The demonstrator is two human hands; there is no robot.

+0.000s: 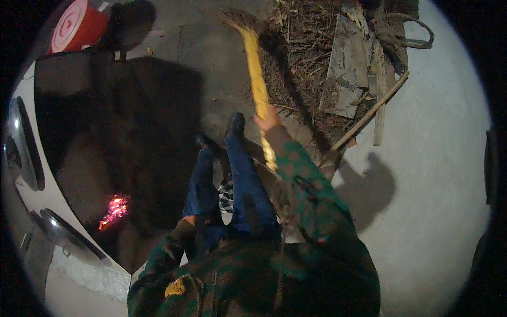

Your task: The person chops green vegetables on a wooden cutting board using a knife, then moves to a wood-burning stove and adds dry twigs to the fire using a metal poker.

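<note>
My right hand (268, 119) is closed around the yellow-wrapped handle of a broom (257, 75). Its frayed bristles (241, 20) lie at the far end, near the edge of a heap of dry twigs. On my left thigh, near the knee, rests my left hand (191, 220); most of it is dim, and its fingers cannot be made out. To the left, a glowing fire (115, 212) shows in the dark side of a stove.
Twigs (305, 51), boards (344, 67) and a leaning stick (370, 111) lie against the pale wall (427, 158). Round metal lids (73, 233) sit on the white stove top (47, 166). A red lidded bucket (81, 27) stands at the upper left.
</note>
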